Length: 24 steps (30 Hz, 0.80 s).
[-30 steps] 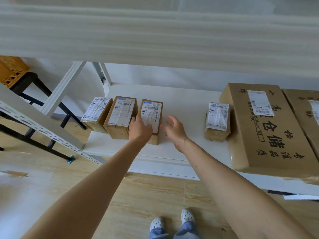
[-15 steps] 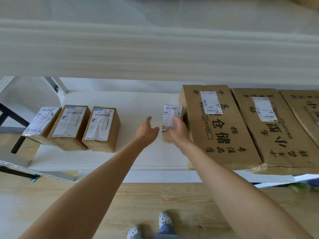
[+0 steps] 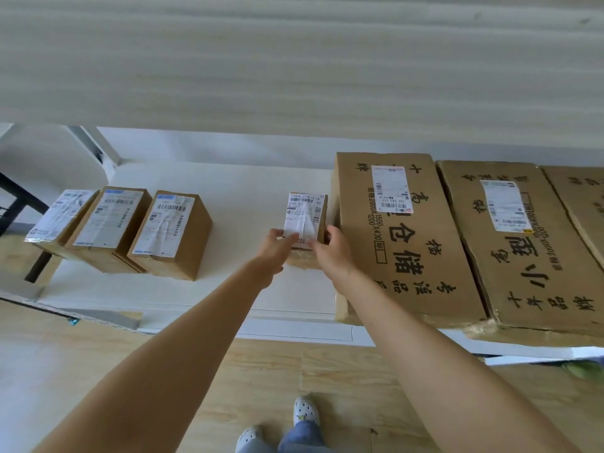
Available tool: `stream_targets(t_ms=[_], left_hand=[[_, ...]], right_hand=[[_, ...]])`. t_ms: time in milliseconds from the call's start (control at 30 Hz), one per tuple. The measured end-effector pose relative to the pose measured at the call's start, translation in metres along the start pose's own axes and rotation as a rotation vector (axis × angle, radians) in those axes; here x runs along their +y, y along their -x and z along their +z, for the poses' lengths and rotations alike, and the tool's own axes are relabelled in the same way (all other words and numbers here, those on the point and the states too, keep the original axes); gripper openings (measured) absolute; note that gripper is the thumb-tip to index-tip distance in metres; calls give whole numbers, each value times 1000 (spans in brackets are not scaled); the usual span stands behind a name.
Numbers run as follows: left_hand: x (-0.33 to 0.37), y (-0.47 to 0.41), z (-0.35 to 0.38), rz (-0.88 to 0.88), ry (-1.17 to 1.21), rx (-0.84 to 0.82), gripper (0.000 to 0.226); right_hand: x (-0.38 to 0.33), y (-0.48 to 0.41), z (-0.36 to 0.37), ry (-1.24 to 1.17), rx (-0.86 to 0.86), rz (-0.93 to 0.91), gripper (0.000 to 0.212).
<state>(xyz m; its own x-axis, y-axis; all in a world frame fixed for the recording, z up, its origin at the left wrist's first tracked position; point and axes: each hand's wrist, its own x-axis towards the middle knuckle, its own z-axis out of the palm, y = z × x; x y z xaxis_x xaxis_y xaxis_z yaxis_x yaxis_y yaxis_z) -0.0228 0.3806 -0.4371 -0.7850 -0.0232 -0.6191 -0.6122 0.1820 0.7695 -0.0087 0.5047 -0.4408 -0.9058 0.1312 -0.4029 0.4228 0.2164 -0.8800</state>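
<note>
A small cardboard parcel (image 3: pixel 305 213) with a white shipping label on top sits on the white lower shelf (image 3: pixel 248 191), just left of a big carton. My left hand (image 3: pixel 277 246) grips its near left corner, fingers on the label. My right hand (image 3: pixel 330 253) holds its near right side, thumb on the label edge. Three similar labelled parcels stand in a row at the shelf's left: the nearest one (image 3: pixel 171 232), a middle one (image 3: pixel 109 223) and a far-left one (image 3: pixel 60 217).
A large printed carton (image 3: pixel 402 243) lies right of the small parcel, with a second carton (image 3: pixel 519 250) beside it. The upper shelf board (image 3: pixel 294 60) overhangs the view. Below lie the wooden floor (image 3: pixel 327 371) and my feet in white shoes (image 3: pixel 305 410). A black stand leg (image 3: pixel 19 197) is at far left.
My view swung right from the left row of parcels. My left hand left the third parcel and crossed over; both hands now hold the small parcel beside the big carton.
</note>
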Motion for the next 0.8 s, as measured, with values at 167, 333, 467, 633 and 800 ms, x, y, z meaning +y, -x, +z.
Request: stream_targets(t_ms=[167, 333, 467, 633, 800], left_hand=[[2, 16, -9, 8, 60, 34, 25], [3, 40, -20, 85, 95, 32, 18], [-6, 62, -30, 148, 107, 21, 15], [-21, 93, -50, 180, 158, -23, 15], [-39, 116, -67, 205, 182, -82, 20]], right_hand=[[-1, 10, -4, -43, 5, -18, 26], [-13, 35, -2, -213, 48, 29, 24], [-19, 61, 6, -323, 50, 70, 42], [-22, 95, 15, -374, 58, 49, 45], [-18, 127, 29, -344, 61, 42, 42]])
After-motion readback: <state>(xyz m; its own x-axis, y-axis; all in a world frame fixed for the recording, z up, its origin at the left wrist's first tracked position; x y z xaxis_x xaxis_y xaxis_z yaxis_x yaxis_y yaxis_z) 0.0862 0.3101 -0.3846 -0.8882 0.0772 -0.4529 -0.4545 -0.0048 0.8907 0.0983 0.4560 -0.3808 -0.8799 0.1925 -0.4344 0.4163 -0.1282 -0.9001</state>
